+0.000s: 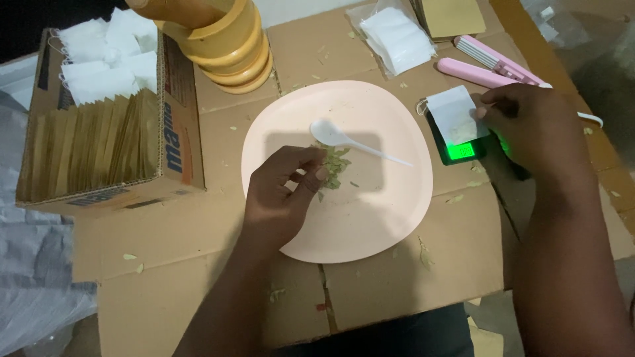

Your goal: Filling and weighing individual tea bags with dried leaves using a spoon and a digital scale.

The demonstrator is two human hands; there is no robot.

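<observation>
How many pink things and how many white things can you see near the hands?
Pink: 3 - the plate and two pink bar-shaped tools.
White: 3 - the spoon, the small bag at the right hand, the stack of bags.
Total: 6.
The left hand pinches dried leaves.

Surface: flattened brown cardboard sheets (218, 264) cover the bench, seams showing.
Left edge: crumpled grey plastic sheet (33, 264) hangs beside the cardboard.
Light: dim, warm overhead; soft shadows fall toward the near edge.
Far right corner: blurred, indistinct.
</observation>
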